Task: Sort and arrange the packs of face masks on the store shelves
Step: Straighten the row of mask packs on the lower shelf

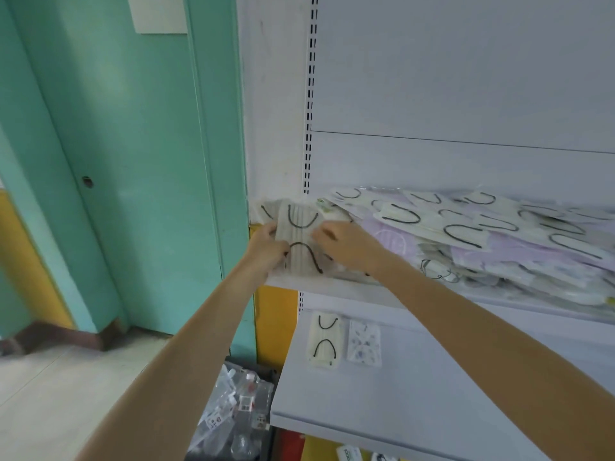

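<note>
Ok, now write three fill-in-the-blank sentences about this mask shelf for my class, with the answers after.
1. The left hand and right hand hold a beige pack at the ____ end of the upper shelf.
2. The cream pack and the patterned pack lie on the ____ shelf.
3. The pile lies to the ____ of both hands.

Answers: left; lower; right
</note>
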Demonstrator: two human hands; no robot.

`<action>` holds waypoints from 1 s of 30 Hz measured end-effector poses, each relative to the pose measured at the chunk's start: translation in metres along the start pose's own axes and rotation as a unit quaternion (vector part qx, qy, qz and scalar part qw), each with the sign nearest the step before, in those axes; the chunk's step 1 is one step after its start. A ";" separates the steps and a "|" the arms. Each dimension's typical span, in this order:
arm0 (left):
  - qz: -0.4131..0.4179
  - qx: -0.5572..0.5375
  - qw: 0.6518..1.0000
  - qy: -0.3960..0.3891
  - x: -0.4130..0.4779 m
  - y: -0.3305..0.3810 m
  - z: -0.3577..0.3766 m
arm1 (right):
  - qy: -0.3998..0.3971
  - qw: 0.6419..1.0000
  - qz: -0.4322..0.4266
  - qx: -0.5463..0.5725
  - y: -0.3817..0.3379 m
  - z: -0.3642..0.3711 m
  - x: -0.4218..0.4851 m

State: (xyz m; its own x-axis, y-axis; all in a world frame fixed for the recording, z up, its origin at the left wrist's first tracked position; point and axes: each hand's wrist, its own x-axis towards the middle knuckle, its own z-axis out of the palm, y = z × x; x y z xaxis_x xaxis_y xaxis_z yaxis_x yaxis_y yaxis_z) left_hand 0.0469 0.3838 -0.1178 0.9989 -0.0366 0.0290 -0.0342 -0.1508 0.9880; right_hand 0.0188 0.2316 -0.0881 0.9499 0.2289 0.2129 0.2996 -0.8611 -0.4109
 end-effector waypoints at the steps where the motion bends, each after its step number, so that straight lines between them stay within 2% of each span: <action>1: 0.006 -0.009 1.000 0.006 0.001 -0.001 0.000 | 0.036 0.999 0.006 -0.032 0.007 -0.006 0.013; 3: 0.036 -0.023 0.999 0.012 0.000 -0.002 0.000 | 0.053 0.993 0.035 -0.104 0.021 -0.016 0.037; 6: 0.085 -0.004 0.996 0.014 0.001 -0.006 0.000 | 0.022 0.976 0.101 -0.191 0.040 -0.018 0.059; 9: 0.066 0.072 0.995 0.034 0.003 -0.008 0.002 | 0.041 0.960 0.139 -0.239 0.052 -0.015 0.063; 14: 0.031 0.047 0.998 0.024 0.002 -0.005 0.002 | 0.079 0.952 0.125 -0.269 0.052 -0.013 0.063; 17: 0.016 0.032 0.999 -0.001 0.002 -0.003 0.001 | 0.063 0.959 0.091 -0.262 0.054 -0.010 0.062; 22: 0.028 0.046 0.998 -0.013 -0.002 -0.001 0.000 | 0.079 0.933 0.075 -0.342 0.050 -0.003 0.064; 24: 0.034 0.050 0.998 -0.009 -0.003 -0.002 0.000 | 0.108 0.949 0.068 -0.289 0.048 -0.004 0.064; 26: 0.041 0.054 0.998 -0.009 -0.004 -0.002 0.001 | 0.157 0.972 0.073 -0.162 0.043 -0.008 0.061; 28: 0.037 0.051 0.998 -0.006 -0.004 -0.002 0.001 | 0.204 0.976 0.064 -0.046 0.035 -0.013 0.053; 30: 0.027 0.050 0.998 -0.011 -0.003 -0.003 -0.001 | 0.212 0.977 0.020 0.015 0.027 -0.013 0.036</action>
State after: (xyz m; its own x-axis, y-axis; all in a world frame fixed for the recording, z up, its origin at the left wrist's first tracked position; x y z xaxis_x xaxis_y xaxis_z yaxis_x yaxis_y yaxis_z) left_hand 0.0440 0.3850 -0.1208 0.9947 -0.0692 0.0764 -0.0912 -0.2457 0.9650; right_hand 0.0601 0.2109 -0.0798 0.8403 -0.0184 0.5418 0.2724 -0.8497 -0.4514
